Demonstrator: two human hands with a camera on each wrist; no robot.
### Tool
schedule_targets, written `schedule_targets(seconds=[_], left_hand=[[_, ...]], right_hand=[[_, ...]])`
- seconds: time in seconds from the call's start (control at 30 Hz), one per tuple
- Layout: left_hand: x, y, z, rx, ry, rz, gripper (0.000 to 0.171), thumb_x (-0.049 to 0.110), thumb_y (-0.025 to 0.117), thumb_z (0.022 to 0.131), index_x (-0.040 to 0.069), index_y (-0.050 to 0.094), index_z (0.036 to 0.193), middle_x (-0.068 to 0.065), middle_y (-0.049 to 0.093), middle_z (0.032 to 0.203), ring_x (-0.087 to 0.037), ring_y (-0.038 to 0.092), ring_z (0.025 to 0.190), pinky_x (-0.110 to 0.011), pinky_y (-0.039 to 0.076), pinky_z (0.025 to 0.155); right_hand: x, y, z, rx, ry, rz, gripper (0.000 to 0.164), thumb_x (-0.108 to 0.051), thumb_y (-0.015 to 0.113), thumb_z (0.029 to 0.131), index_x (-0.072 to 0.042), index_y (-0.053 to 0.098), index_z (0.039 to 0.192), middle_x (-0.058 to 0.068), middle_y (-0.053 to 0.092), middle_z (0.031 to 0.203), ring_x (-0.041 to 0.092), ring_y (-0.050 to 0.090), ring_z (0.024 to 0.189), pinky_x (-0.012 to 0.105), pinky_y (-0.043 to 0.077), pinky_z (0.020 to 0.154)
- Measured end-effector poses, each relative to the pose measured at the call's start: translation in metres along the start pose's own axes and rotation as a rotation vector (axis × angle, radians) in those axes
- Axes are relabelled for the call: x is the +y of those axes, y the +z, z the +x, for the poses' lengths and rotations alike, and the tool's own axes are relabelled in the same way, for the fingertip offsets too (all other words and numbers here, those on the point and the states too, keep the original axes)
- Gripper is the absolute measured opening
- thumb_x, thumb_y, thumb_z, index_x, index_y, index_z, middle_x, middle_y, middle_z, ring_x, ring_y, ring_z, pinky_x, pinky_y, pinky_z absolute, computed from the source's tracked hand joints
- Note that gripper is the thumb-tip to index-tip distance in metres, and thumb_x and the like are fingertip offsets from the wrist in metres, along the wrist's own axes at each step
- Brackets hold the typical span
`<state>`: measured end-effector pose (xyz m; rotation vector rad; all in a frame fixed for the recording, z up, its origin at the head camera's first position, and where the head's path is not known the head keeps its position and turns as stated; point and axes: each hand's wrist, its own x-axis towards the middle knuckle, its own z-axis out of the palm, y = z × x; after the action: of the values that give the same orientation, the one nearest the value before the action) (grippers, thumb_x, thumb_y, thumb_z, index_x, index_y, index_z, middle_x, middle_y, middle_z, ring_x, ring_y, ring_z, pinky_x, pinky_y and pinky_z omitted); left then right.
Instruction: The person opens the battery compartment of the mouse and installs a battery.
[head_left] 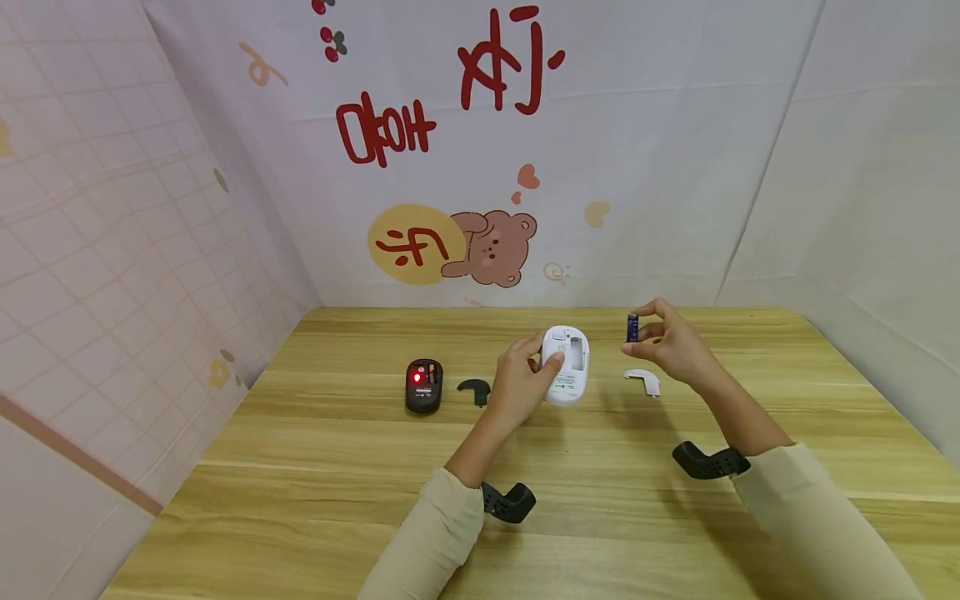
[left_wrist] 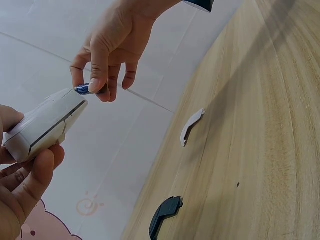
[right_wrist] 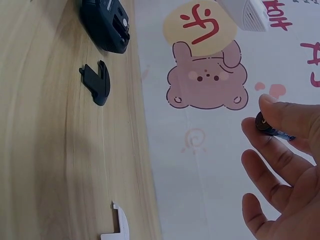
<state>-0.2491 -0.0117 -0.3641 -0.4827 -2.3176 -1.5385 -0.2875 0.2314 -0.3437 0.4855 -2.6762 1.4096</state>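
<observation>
My left hand (head_left: pixel 521 379) grips a white computer mouse (head_left: pixel 573 385), its underside toward the head camera and its battery compartment uncovered. The thumb lies across that underside. To the right, my right hand (head_left: pixel 673 342) pinches a dark blue battery (head_left: pixel 632 328) between thumb and fingers, held upright above the table and apart from the mouse in the head view. The right wrist view shows one end of the battery (right_wrist: pixel 263 123) at the fingertips. Below the right hand, a white battery cover (head_left: pixel 643 382) lies on the table.
A black mouse (head_left: pixel 423 386) lies upside down at the left, its red light lit and a battery in its open compartment. Beside it is a black battery cover (head_left: pixel 476 390). The wooden table (head_left: pixel 585 517) meets a printed cloth wall (head_left: pixel 645 150) at the back.
</observation>
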Motion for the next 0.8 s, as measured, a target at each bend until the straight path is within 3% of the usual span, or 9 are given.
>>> schedule_targets(seconds=[0.17, 0.3, 0.47, 0.63, 0.8], left_hand=[[0.000, 0.000, 0.000, -0.002, -0.001, -0.001, 0.037, 0.015, 0.065, 0.087, 0.003, 0.061, 0.122, -0.007, 0.058, 0.092, -0.008, 0.048, 0.061, -0.017, 0.042, 0.050], [-0.001, 0.000, 0.000, -0.007, -0.005, 0.001, 0.037, 0.016, 0.065, 0.087, 0.004, 0.060, 0.122, -0.006, 0.058, 0.093, -0.008, 0.047, 0.062, -0.018, 0.042, 0.050], [0.000, -0.001, 0.000, -0.009, -0.005, -0.002, 0.037, 0.016, 0.065, 0.087, 0.003, 0.060, 0.122, -0.007, 0.059, 0.094, -0.008, 0.048, 0.062, -0.018, 0.043, 0.050], [0.000, -0.001, -0.001, -0.006, 0.003, -0.009, 0.037, 0.015, 0.065, 0.087, 0.003, 0.060, 0.122, -0.007, 0.059, 0.095, -0.008, 0.048, 0.062, -0.018, 0.043, 0.051], [-0.001, -0.002, -0.002, -0.007, 0.009, -0.009, 0.036, 0.015, 0.065, 0.087, 0.004, 0.061, 0.121, -0.008, 0.059, 0.095, -0.009, 0.049, 0.061, -0.018, 0.044, 0.051]], right_hand=[[-0.001, 0.002, 0.001, 0.002, -0.017, 0.006, 0.049, -0.006, 0.068, 0.083, 0.003, 0.040, 0.123, 0.017, 0.061, 0.084, 0.027, 0.060, 0.072, 0.026, 0.044, 0.053], [-0.003, 0.004, 0.002, 0.005, -0.028, 0.009, 0.046, -0.006, 0.068, 0.084, 0.003, 0.041, 0.120, 0.017, 0.062, 0.081, 0.018, 0.059, 0.070, 0.025, 0.042, 0.052], [-0.008, 0.006, 0.002, -0.001, -0.035, 0.032, 0.039, -0.004, 0.064, 0.087, 0.005, 0.041, 0.117, 0.020, 0.064, 0.080, 0.014, 0.063, 0.070, 0.025, 0.048, 0.063], [-0.015, 0.008, 0.001, 0.003, -0.036, 0.024, 0.031, -0.005, 0.061, 0.089, 0.004, 0.043, 0.113, 0.018, 0.066, 0.082, 0.017, 0.066, 0.075, 0.036, 0.049, 0.077], [-0.021, 0.011, 0.000, 0.005, -0.049, 0.035, 0.027, -0.009, 0.059, 0.091, 0.003, 0.044, 0.111, 0.019, 0.067, 0.085, 0.023, 0.066, 0.080, 0.042, 0.044, 0.080]])
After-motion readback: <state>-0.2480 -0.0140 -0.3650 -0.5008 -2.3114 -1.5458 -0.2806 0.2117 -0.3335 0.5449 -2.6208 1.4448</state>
